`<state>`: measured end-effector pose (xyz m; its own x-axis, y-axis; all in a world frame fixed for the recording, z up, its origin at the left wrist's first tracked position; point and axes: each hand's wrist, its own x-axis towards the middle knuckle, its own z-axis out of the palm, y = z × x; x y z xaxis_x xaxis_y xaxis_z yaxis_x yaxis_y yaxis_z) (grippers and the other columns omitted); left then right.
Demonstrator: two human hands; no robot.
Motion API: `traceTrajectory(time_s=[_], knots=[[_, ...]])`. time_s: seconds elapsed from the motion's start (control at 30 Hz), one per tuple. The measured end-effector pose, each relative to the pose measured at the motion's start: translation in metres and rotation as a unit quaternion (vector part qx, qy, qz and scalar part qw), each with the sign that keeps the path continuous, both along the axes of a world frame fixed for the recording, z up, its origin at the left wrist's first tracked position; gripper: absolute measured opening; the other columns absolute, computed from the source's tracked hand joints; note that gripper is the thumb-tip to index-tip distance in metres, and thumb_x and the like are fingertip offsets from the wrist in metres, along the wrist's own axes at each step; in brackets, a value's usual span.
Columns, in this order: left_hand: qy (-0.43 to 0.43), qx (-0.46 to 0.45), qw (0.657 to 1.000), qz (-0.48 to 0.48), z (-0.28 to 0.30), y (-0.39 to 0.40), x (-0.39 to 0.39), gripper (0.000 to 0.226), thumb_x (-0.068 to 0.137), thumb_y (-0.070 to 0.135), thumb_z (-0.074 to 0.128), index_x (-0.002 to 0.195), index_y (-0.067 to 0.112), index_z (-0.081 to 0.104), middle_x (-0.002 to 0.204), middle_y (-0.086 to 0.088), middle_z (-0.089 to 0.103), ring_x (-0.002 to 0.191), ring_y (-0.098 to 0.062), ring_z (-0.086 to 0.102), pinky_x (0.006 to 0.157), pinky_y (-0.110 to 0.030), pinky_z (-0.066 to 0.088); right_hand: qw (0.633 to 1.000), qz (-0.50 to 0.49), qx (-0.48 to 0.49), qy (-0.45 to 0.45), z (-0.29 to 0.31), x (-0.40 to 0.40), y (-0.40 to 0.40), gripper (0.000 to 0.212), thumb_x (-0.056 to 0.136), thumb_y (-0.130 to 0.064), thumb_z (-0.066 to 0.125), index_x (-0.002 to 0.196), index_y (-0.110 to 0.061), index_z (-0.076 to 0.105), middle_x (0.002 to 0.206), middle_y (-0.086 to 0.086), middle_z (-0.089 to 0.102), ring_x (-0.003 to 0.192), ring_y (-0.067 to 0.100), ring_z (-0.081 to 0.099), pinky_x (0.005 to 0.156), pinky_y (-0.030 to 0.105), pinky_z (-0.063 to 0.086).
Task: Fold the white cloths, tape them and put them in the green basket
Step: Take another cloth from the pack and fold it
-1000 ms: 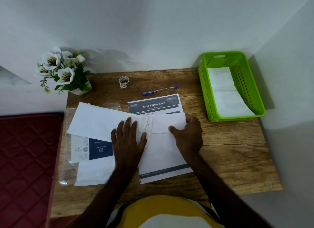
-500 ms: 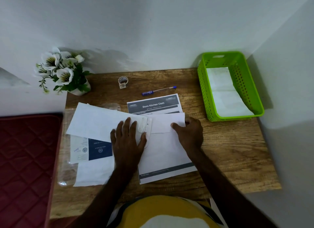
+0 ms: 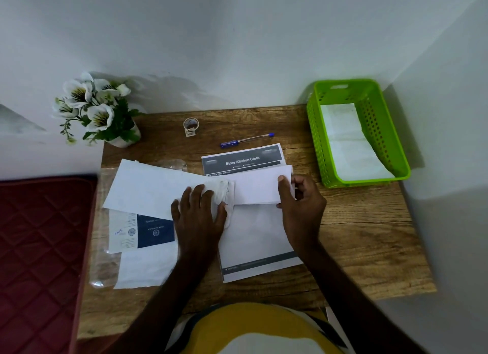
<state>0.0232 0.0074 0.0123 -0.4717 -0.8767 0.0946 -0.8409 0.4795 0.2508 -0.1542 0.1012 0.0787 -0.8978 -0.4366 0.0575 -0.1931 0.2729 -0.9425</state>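
white cloth (image 3: 169, 187) lying across the middle of the worktop (image 3: 364, 237), a long folded strip running from the left side over to the right, partly on top of a printed sheet (image 3: 253, 237) headed "store kitchen cloth". left hand (image 3: 198, 216) pressing flat on the middle of the strip, fingers (image 3: 196, 195) straight and slightly spread, nothing gripped. right hand (image 3: 301, 203) at the strip's right end, thumb on top and the other fingers curled at the edge, pinching that end.

under the cloth's left part, a dark blue and white card (image 3: 142, 232) inside a clear plastic sleeve (image 3: 101, 269), plus another white cloth (image 3: 145, 269) showing below it, near the front-left of the worktop.

green basket (image 3: 317, 142) sitting at the back-right corner, well apart from the hands, with one folded white piece (image 3: 348, 142) already lying inside along its floor.

further back: small tape roll (image 3: 190, 125) standing near the rear edge, blue pen (image 3: 247, 140) lying just behind the printed sheet, between the tape and the basket. white flowers in a pot (image 3: 97, 110) at the back-left corner against the wall.

dark red quilted mattress (image 3: 39, 248) along the left of the worktop. yellow and white shirt (image 3: 253, 330) at the bottom edge of the view.
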Motion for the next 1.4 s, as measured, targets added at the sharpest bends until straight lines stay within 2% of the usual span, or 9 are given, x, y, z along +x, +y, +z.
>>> traceTrajectory(time_s=[0.33, 0.47, 0.53, 0.67, 0.77, 0.97, 1.07, 1.2, 1.4], knots=[[0.002, 0.028, 1.0, 0.001, 0.005, 0.0, 0.0, 0.03, 0.093, 0.035, 0.067, 0.113, 0.013, 0.065, 0.138, -0.015, 0.059, 0.134, -0.036, 0.05, 0.112, -0.061, 0.037, 0.991, -0.065, -0.113, 0.003, 0.053, -0.013, 0.009, 0.01, 0.096, -0.011, 0.071, 0.103, -0.014, 0.065, 0.089, -0.02, 0.073, 0.083, 0.014, 0.075, 0.051, 0.035, 0.061], [0.025, 0.008, 1.0, -0.006, 0.003, -0.001, 0.003, 0.028, 0.092, 0.032, 0.068, 0.108, 0.009, 0.067, 0.131, -0.016, 0.062, 0.126, -0.035, 0.055, 0.104, -0.059, 0.044, 0.986, -0.102, -0.127, -0.038, 0.05, -0.023, 0.016, 0.012, 0.096, -0.011, 0.07, 0.105, -0.005, 0.065, 0.091, -0.01, 0.072, 0.081, 0.013, 0.072, 0.048, 0.03, 0.059], [0.026, 0.008, 1.0, -0.003, 0.003, -0.002, 0.004, 0.028, 0.093, 0.032, 0.066, 0.108, 0.009, 0.067, 0.13, -0.015, 0.063, 0.125, -0.034, 0.056, 0.104, -0.058, 0.044, 0.983, -0.119, -0.114, -0.083, 0.033, -0.03, 0.021, 0.012, 0.096, -0.015, 0.07, 0.104, -0.006, 0.066, 0.094, -0.004, 0.069, 0.083, 0.014, 0.069, 0.05, 0.033, 0.059], [0.039, 0.001, 0.999, -0.001, 0.003, -0.001, 0.003, 0.026, 0.093, 0.029, 0.066, 0.108, 0.008, 0.066, 0.127, -0.015, 0.064, 0.122, -0.033, 0.057, 0.106, -0.057, 0.043, 0.965, -0.138, -0.074, -0.209, -0.012, -0.034, 0.031, 0.011, 0.092, -0.023, 0.076, 0.087, -0.032, 0.073, 0.094, -0.003, 0.069, 0.087, 0.01, 0.064, 0.065, 0.053, 0.061], [0.046, -0.004, 0.999, 0.008, 0.003, 0.001, 0.005, 0.028, 0.095, 0.029, 0.063, 0.11, 0.007, 0.065, 0.123, -0.015, 0.066, 0.118, -0.032, 0.059, 0.106, -0.054, 0.044, 0.959, -0.115, -0.052, -0.255, -0.03, -0.027, 0.034, 0.015, 0.093, -0.02, 0.072, 0.086, -0.033, 0.073, 0.089, -0.006, 0.071, 0.088, 0.012, 0.063, 0.074, 0.065, 0.059], [0.073, -0.006, 0.997, 0.031, 0.003, -0.001, 0.013, 0.034, 0.098, 0.035, 0.054, 0.109, 0.004, 0.064, 0.111, -0.016, 0.067, 0.106, -0.032, 0.061, 0.104, -0.046, 0.045, 0.937, -0.104, -0.078, -0.324, -0.035, -0.017, 0.028, 0.01, 0.099, -0.012, 0.062, 0.107, -0.01, 0.067, 0.097, -0.002, 0.066, 0.095, 0.019, 0.062, 0.056, 0.042, 0.061], [0.089, -0.001, 0.995, 0.041, 0.004, -0.001, 0.017, 0.036, 0.098, 0.036, 0.055, 0.111, 0.004, 0.064, 0.112, -0.017, 0.067, 0.107, -0.034, 0.062, 0.104, -0.047, 0.045, 0.931, -0.076, -0.079, -0.348, -0.031, -0.013, 0.023, 0.014, 0.1, -0.012, 0.059, 0.111, -0.006, 0.065, 0.095, 0.001, 0.066, 0.084, 0.022, 0.065, 0.049, 0.04, 0.058], [0.116, 0.01, 0.992, 0.046, 0.007, -0.002, 0.022, 0.038, 0.098, 0.04, 0.053, 0.107, 0.005, 0.064, 0.108, -0.016, 0.068, 0.102, -0.035, 0.063, 0.099, -0.049, 0.048, 0.919, -0.003, -0.081, -0.386, -0.024, -0.003, 0.017, 0.01, 0.102, -0.014, 0.053, 0.099, -0.008, 0.061, 0.073, 0.01, 0.066, 0.048, 0.032, 0.059, 0.039, 0.031, 0.046], [0.108, -0.014, 0.993, 0.036, 0.011, -0.004, 0.021, 0.031, 0.094, 0.033, 0.059, 0.1, 0.003, 0.064, 0.099, -0.017, 0.067, 0.093, -0.036, 0.063, 0.089, -0.049, 0.05, 0.89, 0.075, -0.062, -0.445, -0.019, 0.016, 0.017, 0.018, 0.102, -0.016, 0.045, 0.1, -0.003, 0.058, 0.074, 0.02, 0.062, 0.04, 0.028, 0.053, 0.038, 0.024, 0.037]])
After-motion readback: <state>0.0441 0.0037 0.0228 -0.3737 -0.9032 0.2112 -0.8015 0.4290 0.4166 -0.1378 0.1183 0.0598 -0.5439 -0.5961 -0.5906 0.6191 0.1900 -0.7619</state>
